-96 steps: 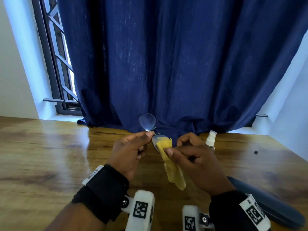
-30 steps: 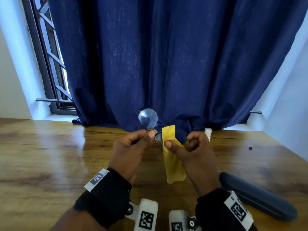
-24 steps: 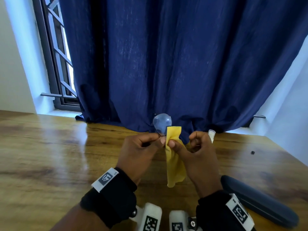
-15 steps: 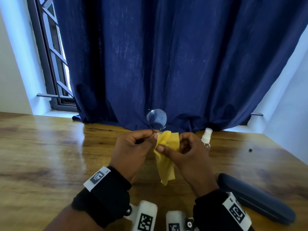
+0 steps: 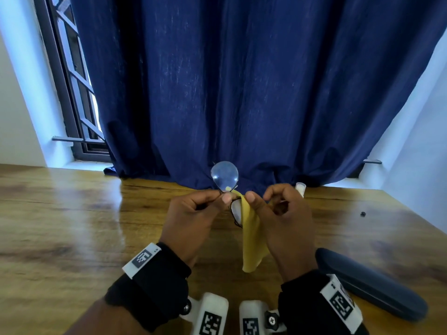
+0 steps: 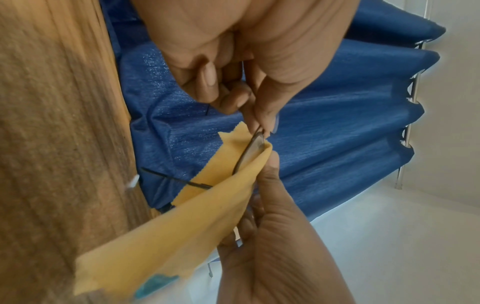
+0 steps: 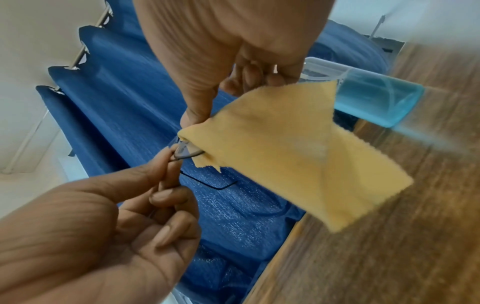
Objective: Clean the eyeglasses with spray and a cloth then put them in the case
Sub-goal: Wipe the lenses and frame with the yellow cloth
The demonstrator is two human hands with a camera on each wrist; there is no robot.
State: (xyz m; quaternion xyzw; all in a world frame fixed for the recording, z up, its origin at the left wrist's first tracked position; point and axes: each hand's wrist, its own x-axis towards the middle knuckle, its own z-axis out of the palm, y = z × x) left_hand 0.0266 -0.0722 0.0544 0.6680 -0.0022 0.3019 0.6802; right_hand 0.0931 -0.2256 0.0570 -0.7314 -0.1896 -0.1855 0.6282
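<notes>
We see the left hand (image 5: pixel 191 221) pinching the thin dark metal bridge of the eyeglasses (image 5: pixel 225 176), one round clear lens sticking up at 12 o'clock. The right hand (image 5: pixel 283 221) has thumb and curled fingers pinching the soft, zigzag-edged yellow cloth (image 5: pixel 251 238) folded over the other lens. Smooth oblong navy case (image 5: pixel 372 286) lies shut at 4 o'clock on the glossy wooden table (image 5: pixel 72 226); clear spray bottle (image 5: pixel 300 188) of blue liquid stands just behind the right hand.

Both hands raised just in front of the curtain (image 5: pixel 242 93), fingertips nearly meeting. Left hand (image 5: pixel 193 218) pinches eyeglasses (image 5: pixel 225 176) at the bridge, thumb against index. Right hand (image 5: pixel 280 221) pinches yellow cloth (image 5: pixel 251 240), other fingers curled. Black wrist straps on both.
</notes>
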